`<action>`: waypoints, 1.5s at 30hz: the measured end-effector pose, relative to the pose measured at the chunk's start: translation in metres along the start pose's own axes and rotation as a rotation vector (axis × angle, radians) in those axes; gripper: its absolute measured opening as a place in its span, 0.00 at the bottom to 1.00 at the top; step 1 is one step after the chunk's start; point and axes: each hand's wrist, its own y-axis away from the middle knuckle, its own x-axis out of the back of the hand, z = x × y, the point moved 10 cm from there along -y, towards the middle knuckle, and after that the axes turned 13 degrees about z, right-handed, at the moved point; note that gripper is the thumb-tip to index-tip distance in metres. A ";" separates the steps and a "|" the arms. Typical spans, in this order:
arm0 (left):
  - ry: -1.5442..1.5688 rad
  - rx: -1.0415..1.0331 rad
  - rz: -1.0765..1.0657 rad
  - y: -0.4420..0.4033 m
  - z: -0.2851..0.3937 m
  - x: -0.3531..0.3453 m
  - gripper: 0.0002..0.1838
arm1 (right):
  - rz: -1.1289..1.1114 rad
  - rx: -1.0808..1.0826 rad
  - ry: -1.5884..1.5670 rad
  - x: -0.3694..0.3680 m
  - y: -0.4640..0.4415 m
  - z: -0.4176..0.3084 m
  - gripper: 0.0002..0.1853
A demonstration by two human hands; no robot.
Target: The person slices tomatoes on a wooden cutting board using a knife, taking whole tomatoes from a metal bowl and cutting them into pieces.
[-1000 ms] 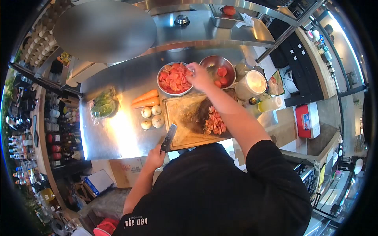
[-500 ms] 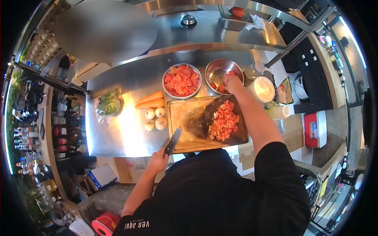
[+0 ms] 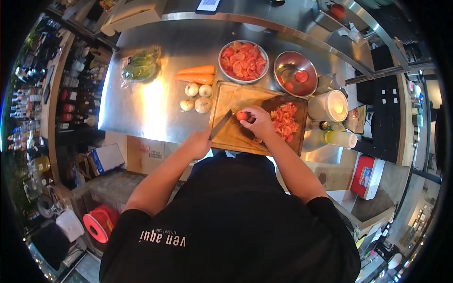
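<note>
The surface (image 3: pixel 137 113) is carrying my cutting board (image 3: pixel 229 96); a bowl (image 3: pixel 244 82) of cut tomatoes (image 3: pixel 243 60) and a steel bowl (image 3: pixel 287 64) are standing beyond it. Chopped pieces (image 3: pixel 285 122) are lying on the board's right side. My left hand (image 3: pixel 197 144) is gripping a knife (image 3: pixel 222 123) at the board's left edge; my right hand (image 3: pixel 259 123) is pinching a round tomato (image 3: pixel 242 115) near the board's middle.

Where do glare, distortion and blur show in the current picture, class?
Head view: glare whitens the steel table left of the onions; head view: wide-angle distortion bows the shelf, with corners blacked out; head view: the knife shows little motion blur.
</note>
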 end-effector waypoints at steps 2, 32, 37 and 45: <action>-0.121 0.034 -0.004 0.002 0.026 0.021 0.17 | 0.034 0.131 -0.019 -0.005 0.010 -0.007 0.24; -0.143 0.150 -0.083 -0.014 0.033 0.029 0.24 | -0.011 -0.072 0.121 -0.013 0.022 -0.009 0.18; -0.123 0.095 -0.050 -0.010 0.021 0.022 0.25 | -0.042 0.041 0.089 -0.015 0.025 -0.020 0.13; -0.131 0.132 -0.138 0.001 0.020 0.010 0.22 | 0.080 0.164 0.177 -0.014 0.024 -0.004 0.10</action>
